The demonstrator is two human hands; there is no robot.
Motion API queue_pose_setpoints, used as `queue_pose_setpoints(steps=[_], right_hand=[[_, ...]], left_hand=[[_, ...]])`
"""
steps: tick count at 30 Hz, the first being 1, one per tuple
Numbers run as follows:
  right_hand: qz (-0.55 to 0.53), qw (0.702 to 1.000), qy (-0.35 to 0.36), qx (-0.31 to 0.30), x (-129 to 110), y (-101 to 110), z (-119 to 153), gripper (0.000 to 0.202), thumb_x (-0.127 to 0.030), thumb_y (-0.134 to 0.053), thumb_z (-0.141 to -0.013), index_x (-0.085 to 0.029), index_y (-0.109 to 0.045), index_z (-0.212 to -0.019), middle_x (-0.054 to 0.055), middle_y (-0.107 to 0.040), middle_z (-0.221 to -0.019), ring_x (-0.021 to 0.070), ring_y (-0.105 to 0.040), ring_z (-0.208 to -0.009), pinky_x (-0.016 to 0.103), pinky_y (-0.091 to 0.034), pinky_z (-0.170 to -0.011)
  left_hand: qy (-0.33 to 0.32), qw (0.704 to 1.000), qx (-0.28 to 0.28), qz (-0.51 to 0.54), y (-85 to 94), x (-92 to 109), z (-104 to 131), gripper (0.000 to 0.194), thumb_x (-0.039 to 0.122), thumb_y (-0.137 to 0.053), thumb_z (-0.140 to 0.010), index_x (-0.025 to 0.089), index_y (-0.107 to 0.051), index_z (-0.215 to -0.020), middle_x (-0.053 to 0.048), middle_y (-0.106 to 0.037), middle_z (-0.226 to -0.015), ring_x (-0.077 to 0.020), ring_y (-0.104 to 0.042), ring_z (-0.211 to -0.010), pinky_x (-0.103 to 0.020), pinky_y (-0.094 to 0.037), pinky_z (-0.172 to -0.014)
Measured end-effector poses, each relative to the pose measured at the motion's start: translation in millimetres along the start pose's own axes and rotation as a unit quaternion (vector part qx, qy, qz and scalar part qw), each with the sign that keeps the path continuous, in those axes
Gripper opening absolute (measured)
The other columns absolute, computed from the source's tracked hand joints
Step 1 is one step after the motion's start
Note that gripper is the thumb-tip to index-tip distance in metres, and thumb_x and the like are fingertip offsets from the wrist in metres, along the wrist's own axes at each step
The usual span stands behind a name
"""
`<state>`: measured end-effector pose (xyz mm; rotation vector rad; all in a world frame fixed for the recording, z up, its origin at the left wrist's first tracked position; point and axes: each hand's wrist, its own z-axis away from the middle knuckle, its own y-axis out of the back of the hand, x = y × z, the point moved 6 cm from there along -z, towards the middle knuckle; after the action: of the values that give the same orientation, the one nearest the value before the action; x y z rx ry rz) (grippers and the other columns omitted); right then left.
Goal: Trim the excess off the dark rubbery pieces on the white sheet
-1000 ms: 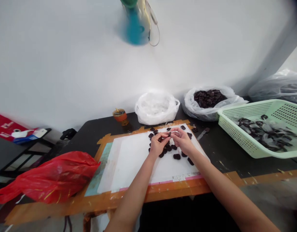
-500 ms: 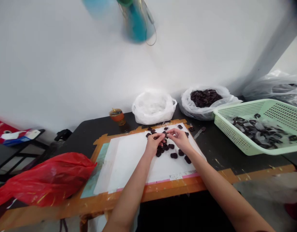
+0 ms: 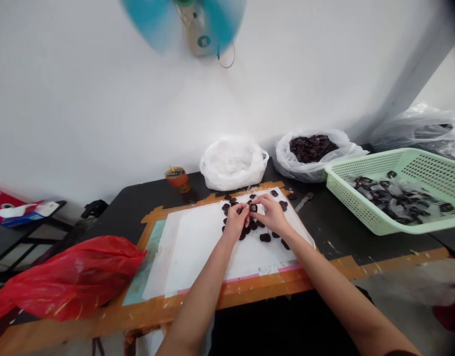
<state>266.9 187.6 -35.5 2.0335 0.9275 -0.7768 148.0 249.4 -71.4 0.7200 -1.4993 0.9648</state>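
Over the white sheet (image 3: 197, 247), my left hand (image 3: 237, 217) and my right hand (image 3: 268, 211) meet almost fingertip to fingertip. Between them is a small dark piece (image 3: 253, 208), pinched by the fingers of both hands. More dark pieces (image 3: 265, 238) lie scattered on the sheet around and under the hands. Part of the left fingertips is hidden behind the hand.
A pale green basket (image 3: 364, 212) holding dark and clear pieces stands at right. Behind the sheet are a white bag (image 3: 230, 180), a bag of dark pieces (image 3: 301, 173) and an orange-banded cup (image 3: 178, 180). A red bag (image 3: 79, 277) lies at left.
The view has shifted slightly, showing more of the blue fan at the top. The dark piece between my fingertips has turned and shows more of its face; my right fingers are a little more spread.
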Motion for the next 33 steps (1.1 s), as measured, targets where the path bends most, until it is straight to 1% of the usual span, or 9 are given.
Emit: queue_pose_setpoints(steps=[8, 14, 20, 22, 24, 26, 27, 30, 33], right_hand=[[0.08, 0.997, -0.008, -0.006, 0, 0, 4, 0.019, -0.034, -0.066, -0.077, -0.021, -0.064, -0.091, 0.005, -0.068, -0.088, 0.0219, -0.062, -0.076, 0.03, -0.044, -0.069], [0.091, 0.995, -0.023, -0.018, 4, -1, 5, 0.019, -0.035, -0.067, -0.076, -0.021, -0.062, -0.088, 0.004, -0.068, -0.085, 0.0202, -0.061, -0.071, 0.029, -0.042, -0.064], [0.019, 0.998, -0.042, -0.034, -4, -7, 4, 0.02, -0.035, -0.071, -0.071, -0.02, -0.061, -0.079, 0.002, -0.064, -0.074, 0.0155, -0.055, -0.061, 0.026, -0.04, -0.058], [-0.035, 0.997, -0.06, 0.027, -4, 9, -1, 0.021, -0.036, -0.072, -0.07, -0.019, -0.061, -0.077, 0.002, -0.062, -0.072, 0.0142, -0.053, -0.06, 0.024, -0.039, -0.053], [-0.118, 0.971, -0.083, 0.19, 5, 49, -3, 0.026, -0.04, -0.07, -0.072, -0.02, -0.06, -0.085, 0.003, -0.062, -0.078, 0.012, -0.05, -0.059, 0.022, -0.036, -0.048], [-0.213, 0.892, -0.11, 0.382, 23, 98, 6, 0.034, -0.048, -0.062, -0.078, -0.022, -0.055, -0.099, 0.005, -0.062, -0.094, 0.0077, -0.04, -0.05, 0.02, -0.03, -0.041], [-0.257, 0.854, -0.122, 0.436, 33, 117, 11, 0.038, -0.053, -0.055, -0.081, -0.024, -0.052, -0.104, 0.006, -0.061, -0.105, 0.0061, -0.031, -0.045, 0.02, -0.026, -0.038], [-0.336, 0.801, -0.14, 0.476, 51, 152, 16, 0.046, -0.064, -0.037, -0.085, -0.023, -0.051, -0.1, 0.011, -0.052, -0.125, 0.0062, -0.017, -0.043, 0.022, -0.021, -0.036], [-0.385, 0.824, -0.16, 0.383, 53, 138, 6, 0.058, -0.071, -0.028, -0.084, -0.022, -0.055, -0.101, 0.01, -0.062, -0.102, 0.0071, -0.017, -0.041, 0.024, -0.02, -0.036]], left_hand=[[-0.011, 0.996, 0.09, -0.018, 21.3, 0, -10, 0.023, 0.035, -0.062, -0.073, 0.017, -0.05, -0.068, 0.009, -0.04, -0.039, -0.0038, -0.03, -0.031, -0.016, -0.021, -0.033], [-0.013, 0.993, 0.107, -0.036, 23.1, 1, -9, 0.019, 0.033, -0.059, -0.075, 0.018, -0.049, -0.07, 0.009, -0.04, -0.039, -0.0046, -0.031, -0.031, -0.016, -0.022, -0.033], [-0.026, 0.993, 0.107, -0.028, 18.9, -1, -8, 0.021, 0.035, -0.063, -0.073, 0.018, -0.049, -0.073, 0.009, -0.04, -0.043, -0.0051, -0.035, -0.035, -0.016, -0.025, -0.036], [-0.026, 0.995, 0.094, -0.009, 19.2, 1, -9, 0.023, 0.037, -0.062, -0.074, 0.018, -0.048, -0.075, 0.009, -0.039, -0.046, -0.0044, -0.033, -0.035, -0.016, -0.022, -0.035], [-0.022, 0.996, 0.082, 0.018, 21.0, 4, -10, 0.025, 0.039, -0.06, -0.075, 0.02, -0.045, -0.077, 0.01, -0.037, -0.05, -0.0035, -0.028, -0.035, -0.016, -0.017, -0.034], [-0.011, 0.995, 0.057, 0.081, 21.0, 5, -11, 0.023, 0.037, -0.059, -0.074, 0.021, -0.042, -0.079, 0.009, -0.037, -0.055, -0.0036, -0.028, -0.036, -0.016, -0.017, -0.035], [-0.004, 0.992, 0.039, 0.122, 19.1, 6, -12, 0.023, 0.033, -0.059, -0.072, 0.022, -0.041, -0.08, 0.009, -0.039, -0.057, -0.0042, -0.032, -0.039, -0.016, -0.021, -0.036], [0.015, 0.975, -0.007, 0.222, 9.1, 4, -12, 0.028, 0.02, -0.061, -0.064, 0.023, -0.04, -0.084, 0.004, -0.05, -0.072, -0.0069, -0.047, -0.053, -0.018, -0.034, -0.046], [0.032, 0.971, -0.018, 0.234, -0.4, 0, -10, 0.033, 0.014, -0.065, -0.063, 0.021, -0.044, -0.086, 0.0, -0.056, -0.083, -0.0073, -0.051, -0.06, -0.018, -0.036, -0.05]])
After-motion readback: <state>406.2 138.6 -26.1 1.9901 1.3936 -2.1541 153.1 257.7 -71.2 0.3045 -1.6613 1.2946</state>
